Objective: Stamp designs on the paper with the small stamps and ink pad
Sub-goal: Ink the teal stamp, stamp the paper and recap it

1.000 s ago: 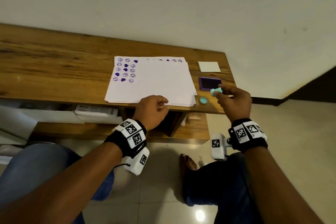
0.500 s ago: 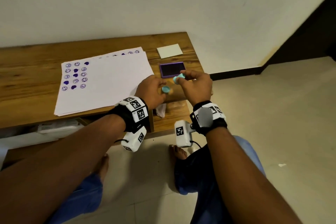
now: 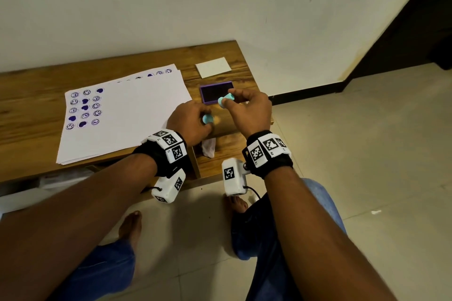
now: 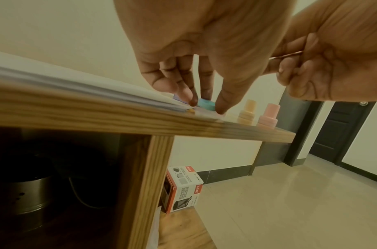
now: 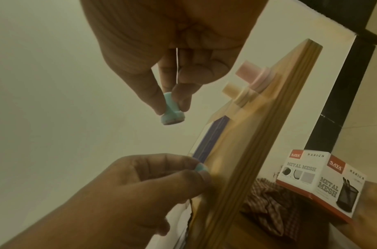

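Both hands at the right end of a wooden tabletop, each with a teal piece in its grip.

The right hand (image 3: 249,110) pinches a teal stamp (image 5: 169,110) above the purple ink pad (image 3: 216,92); the left hand (image 3: 189,121) pinches a teal cap (image 4: 206,104) resting on the tabletop (image 3: 36,95). Beside them the paper (image 3: 132,115) carries purple smileys and hearts. Peach (image 4: 247,112) and pink stamps (image 4: 268,116) stand near the edge. Pale wall, tiled floor (image 3: 367,154).

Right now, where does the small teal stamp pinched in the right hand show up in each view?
Head: teal stamp centre, over the ink pad near edge.
Left wrist: not visible; right hand hides it.
Right wrist: upper centre, between fingertips.
Shared landmark: teal cap under left hand.
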Action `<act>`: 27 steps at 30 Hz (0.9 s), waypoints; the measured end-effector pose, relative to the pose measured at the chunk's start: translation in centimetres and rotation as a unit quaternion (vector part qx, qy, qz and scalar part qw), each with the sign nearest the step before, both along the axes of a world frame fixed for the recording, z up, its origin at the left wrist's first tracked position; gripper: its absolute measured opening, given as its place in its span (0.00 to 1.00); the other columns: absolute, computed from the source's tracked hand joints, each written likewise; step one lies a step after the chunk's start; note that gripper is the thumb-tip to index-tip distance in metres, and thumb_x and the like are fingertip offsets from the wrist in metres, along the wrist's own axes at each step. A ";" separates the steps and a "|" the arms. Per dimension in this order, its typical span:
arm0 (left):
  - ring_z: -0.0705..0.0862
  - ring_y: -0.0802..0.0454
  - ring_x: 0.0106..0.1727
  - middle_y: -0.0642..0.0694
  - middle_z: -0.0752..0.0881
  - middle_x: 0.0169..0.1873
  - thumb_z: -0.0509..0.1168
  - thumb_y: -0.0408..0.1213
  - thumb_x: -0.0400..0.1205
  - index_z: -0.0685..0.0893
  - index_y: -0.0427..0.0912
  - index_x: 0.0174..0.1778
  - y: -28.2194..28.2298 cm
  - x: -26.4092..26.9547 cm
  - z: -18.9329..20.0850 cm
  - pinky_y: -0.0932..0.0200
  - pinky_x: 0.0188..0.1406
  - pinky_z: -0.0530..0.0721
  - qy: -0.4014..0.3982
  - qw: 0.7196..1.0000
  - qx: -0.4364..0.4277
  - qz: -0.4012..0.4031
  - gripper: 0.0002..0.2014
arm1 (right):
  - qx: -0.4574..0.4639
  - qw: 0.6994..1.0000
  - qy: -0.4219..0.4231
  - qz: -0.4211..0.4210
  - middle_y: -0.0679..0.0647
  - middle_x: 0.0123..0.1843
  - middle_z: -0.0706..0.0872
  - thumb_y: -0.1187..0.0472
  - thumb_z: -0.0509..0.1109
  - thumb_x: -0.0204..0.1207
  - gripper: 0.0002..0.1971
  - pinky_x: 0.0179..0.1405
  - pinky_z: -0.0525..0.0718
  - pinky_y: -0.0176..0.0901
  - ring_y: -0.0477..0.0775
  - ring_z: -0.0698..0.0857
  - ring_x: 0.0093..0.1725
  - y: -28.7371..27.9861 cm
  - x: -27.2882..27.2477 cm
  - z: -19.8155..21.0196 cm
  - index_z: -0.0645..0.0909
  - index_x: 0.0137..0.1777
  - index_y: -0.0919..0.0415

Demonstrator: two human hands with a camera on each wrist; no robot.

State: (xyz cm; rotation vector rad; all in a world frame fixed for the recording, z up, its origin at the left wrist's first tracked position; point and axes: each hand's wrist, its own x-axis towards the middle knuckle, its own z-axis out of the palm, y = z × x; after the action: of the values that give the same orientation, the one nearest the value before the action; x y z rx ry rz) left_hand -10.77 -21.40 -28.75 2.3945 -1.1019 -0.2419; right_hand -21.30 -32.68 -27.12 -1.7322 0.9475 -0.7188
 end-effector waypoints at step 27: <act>0.89 0.59 0.46 0.51 0.89 0.58 0.76 0.36 0.75 0.86 0.46 0.66 11.4 1.7 0.1 0.63 0.55 0.86 0.253 0.923 -0.243 0.156 0.21 | -0.055 0.989 -0.025 0.135 0.46 0.46 0.92 0.57 0.81 0.72 0.15 0.43 0.91 0.52 0.42 0.88 0.40 8.0 4.7 -0.2 0.91 0.58 0.57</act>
State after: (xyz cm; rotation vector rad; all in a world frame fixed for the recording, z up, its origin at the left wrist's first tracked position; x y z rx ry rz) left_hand -9.05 -10.05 -28.65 1.8675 -0.4611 -0.3961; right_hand -16.62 -24.72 -27.36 -1.8854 0.6327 -0.6429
